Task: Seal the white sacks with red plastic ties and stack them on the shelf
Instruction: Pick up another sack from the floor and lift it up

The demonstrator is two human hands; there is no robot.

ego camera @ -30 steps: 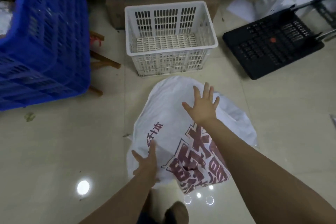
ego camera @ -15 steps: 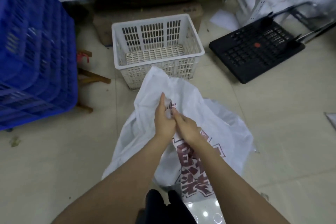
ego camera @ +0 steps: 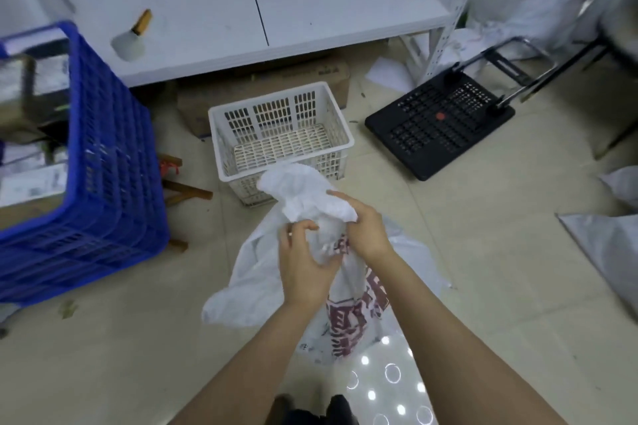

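White sack (ego camera: 252, 283) is sitting on the floor (ego camera: 483, 252), just before the basket (ego camera: 269, 95). The left hand (ego camera: 303, 262) and right hand (ego camera: 366, 231) are both curling round its bunched neck. Twisting that gather narrow and keeping it pinched is probably what is best readying it for a tie.

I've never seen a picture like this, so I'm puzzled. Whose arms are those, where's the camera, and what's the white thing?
No machine here, only a person. The camera sits on their head and looks down, so their own two arms reach in from the bottom. The left hand and the right hand both grip the bunched neck of a white sack with red print, on the tiled floor. Behind it stands a white basket, left a blue crate, right a flat black trolley, and on top a white shelf. No red tie is on the sack yet.
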